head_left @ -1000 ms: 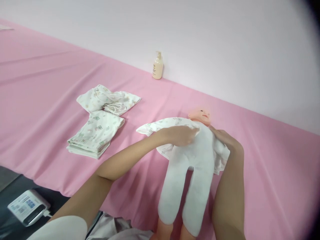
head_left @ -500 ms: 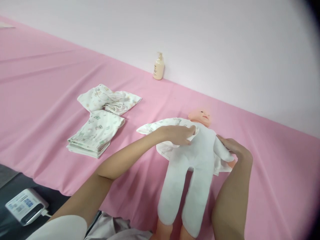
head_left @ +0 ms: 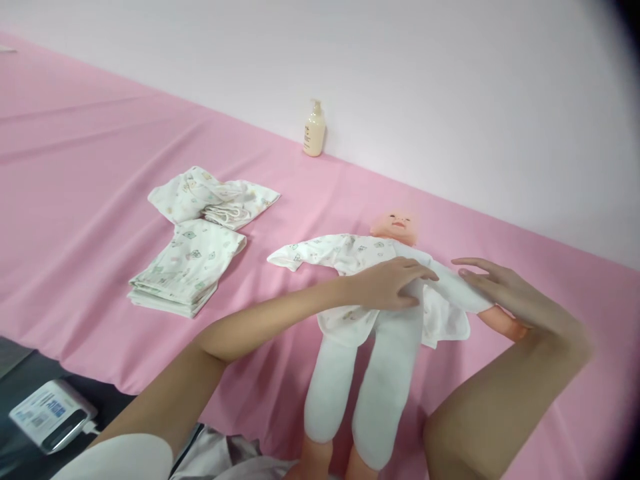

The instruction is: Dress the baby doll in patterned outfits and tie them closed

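A baby doll [head_left: 390,387] with a white cloth body lies on its back, its face up towards the wall. A white printed baby shirt [head_left: 350,257] covers the chest on the left side, one sleeve stretched out to the left; another part of the shirt [head_left: 445,320] shows below the doll's arm on the right. My left hand [head_left: 390,283] rests palm down over the doll's chest and the shirt, fingers spread. By the doll's raised white arm [head_left: 453,287], my right hand [head_left: 505,290] has its fingers apart; whether it touches the arm is hard to see.
Folded printed baby clothes [head_left: 193,257] lie to the left on the pink cover [head_left: 100,213]. A cream pump bottle [head_left: 315,130] stands by the white wall. A white device [head_left: 53,413] with a cable is below the table edge at lower left.
My left hand has drawn the shirt across the doll's chest and let its edge go. My right hand has moved outward, and the doll's arm now sticks out further to the right.
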Available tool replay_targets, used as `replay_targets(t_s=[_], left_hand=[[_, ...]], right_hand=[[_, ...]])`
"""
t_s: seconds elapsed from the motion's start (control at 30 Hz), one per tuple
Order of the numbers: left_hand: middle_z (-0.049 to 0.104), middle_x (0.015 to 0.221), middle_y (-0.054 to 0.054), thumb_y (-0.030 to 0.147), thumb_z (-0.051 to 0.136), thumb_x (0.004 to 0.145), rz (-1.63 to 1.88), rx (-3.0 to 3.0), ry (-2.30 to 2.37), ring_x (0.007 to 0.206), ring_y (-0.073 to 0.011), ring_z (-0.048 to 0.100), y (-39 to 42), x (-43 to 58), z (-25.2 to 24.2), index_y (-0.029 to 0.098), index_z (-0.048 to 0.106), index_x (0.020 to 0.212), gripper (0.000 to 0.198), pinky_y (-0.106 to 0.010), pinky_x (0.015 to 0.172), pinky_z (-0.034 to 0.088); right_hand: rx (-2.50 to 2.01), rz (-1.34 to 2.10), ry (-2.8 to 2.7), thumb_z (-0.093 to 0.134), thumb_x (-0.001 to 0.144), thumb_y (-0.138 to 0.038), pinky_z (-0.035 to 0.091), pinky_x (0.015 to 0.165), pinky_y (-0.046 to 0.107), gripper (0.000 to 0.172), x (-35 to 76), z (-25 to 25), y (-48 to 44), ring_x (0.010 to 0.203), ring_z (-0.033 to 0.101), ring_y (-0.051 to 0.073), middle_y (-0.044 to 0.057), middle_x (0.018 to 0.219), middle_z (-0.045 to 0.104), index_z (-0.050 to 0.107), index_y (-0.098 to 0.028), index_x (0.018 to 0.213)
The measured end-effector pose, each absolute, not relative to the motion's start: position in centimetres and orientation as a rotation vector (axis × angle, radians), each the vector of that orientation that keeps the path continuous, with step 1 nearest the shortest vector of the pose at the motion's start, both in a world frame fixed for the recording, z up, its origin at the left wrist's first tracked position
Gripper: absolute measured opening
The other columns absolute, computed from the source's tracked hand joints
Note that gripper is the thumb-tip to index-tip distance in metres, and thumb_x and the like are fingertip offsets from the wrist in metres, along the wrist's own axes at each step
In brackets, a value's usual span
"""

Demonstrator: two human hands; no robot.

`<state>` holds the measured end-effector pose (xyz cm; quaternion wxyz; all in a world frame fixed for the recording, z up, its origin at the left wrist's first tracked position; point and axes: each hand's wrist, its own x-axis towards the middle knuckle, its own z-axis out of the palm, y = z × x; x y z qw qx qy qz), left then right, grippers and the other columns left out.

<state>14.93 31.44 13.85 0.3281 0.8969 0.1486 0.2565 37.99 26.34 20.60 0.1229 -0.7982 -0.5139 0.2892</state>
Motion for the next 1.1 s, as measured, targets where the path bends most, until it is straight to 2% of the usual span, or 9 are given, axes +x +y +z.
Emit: replay_targets(t_s=[0.17,0.33,0.43,0.5,0.57,0.73,0.83,0.93,1.1], left_hand=[[0.057,0.123,-0.008,0.03,0.04,0.092,0.812,2.744,0.479,0.117,-0.0234,0.045,30.8,16.4,11.9,0.016,0.057,0.115,0.032,-0.041,0.099,0.032],[0.055,0.124,-0.012,0.031,0.042,0.091,0.839,2.816,0.515,0.114,-0.0235,0.047,30.8,17.0,11.5,0.011,0.048,0.126,0.041,-0.039,0.1,0.033],[0.051,0.125,-0.017,0.032,0.052,0.085,0.821,2.785,0.629,0.116,-0.0258,0.046,31.3,19.0,11.7,0.004,0.044,0.128,0.053,-0.038,0.1,0.034],[0.05,0.126,-0.018,0.033,0.057,0.081,0.789,2.781,0.667,0.12,-0.0288,0.043,31.8,21.0,12.0,0.004,0.048,0.124,0.052,-0.04,0.103,0.033],[0.054,0.122,-0.017,0.033,0.058,0.082,0.744,2.719,0.664,0.12,-0.029,0.044,32.3,23.0,12.4,0.008,0.054,0.116,0.043,-0.04,0.103,0.033],[0.066,0.094,-0.013,0.026,0.046,0.086,0.499,2.452,0.674,0.089,-0.0255,0.06,33.2,25.2,13.1,0.009,0.06,0.098,0.025,-0.036,0.077,0.048],[0.066,0.097,-0.013,0.019,0.041,0.086,0.571,2.362,0.71,0.084,-0.0238,0.061,33.5,24.9,13.0,0.009,0.055,0.104,0.025,-0.033,0.069,0.048],[0.064,0.101,-0.008,0.03,0.04,0.088,0.717,2.176,0.681,0.084,-0.0213,0.061,33.7,24.3,13.0,0.015,0.048,0.111,0.029,-0.03,0.066,0.047],[0.063,0.102,-0.002,0.038,0.049,0.085,0.71,2.047,0.672,0.091,-0.0198,0.06,33.8,23.4,13.6,0.021,0.042,0.113,0.033,-0.03,0.073,0.046]], right_hand=[[-2.356,0.776,-1.655,0.061,0.069,-0.064,0.05,0.067,0.036,0.072,36.4,20.9,26.8,0.087,0.064,0.028,0.012,0.113,0.063,0.046,-0.033,0.131],[-2.517,0.45,-1.797,0.044,0.08,-0.064,0.047,0.077,0.045,0.065,33.1,21.0,27.6,0.098,0.06,0.034,0.013,0.114,0.062,0.041,-0.029,0.135],[-2.601,0.213,-1.83,0.03,0.09,-0.041,0.045,0.078,0.046,0.048,30.7,20.9,27.8,0.1,0.059,0.035,0.015,0.106,0.064,0.042,-0.025,0.134],[-2.625,0.093,-1.817,0.026,0.089,-0.024,0.045,0.074,0.044,0.048,29.5,20.8,27.9,0.093,0.062,0.034,0.016,0.096,0.065,0.041,-0.021,0.134],[-2.65,0.019,-1.79,0.025,0.086,-0.018,0.045,0.071,0.044,0.051,28.9,20.7,28.0,0.089,0.062,0.034,0.018,0.092,0.064,0.039,-0.018,0.135],[-2.666,0.026,-1.749,0.024,0.088,-0.018,0.045,0.072,0.045,0.049,29.6,20.4,28.3,0.093,0.061,0.037,0.02,0.094,0.063,0.04,-0.013,0.134],[-2.466,-0.012,-1.83,0.028,0.091,-0.026,0.045,0.076,0.046,0.045,30.0,21.0,27.6,0.097,0.059,0.035,0.017,0.096,0.064,0.042,-0.015,0.132],[-2.076,-0.142,-1.829,0.033,0.091,-0.032,0.045,0.084,0.043,0.04,29.6,22.6,26.4,0.104,0.058,0.03,0.011,0.107,0.063,0.048,-0.021,0.126],[-1.518,-0.508,-1.284,0.028,0.091,-0.03,0.045,0.09,0.042,0.034,29.7,23.4,26.6,0.105,0.057,0.026,0.01,0.111,0.056,0.053,-0.02,0.112]])
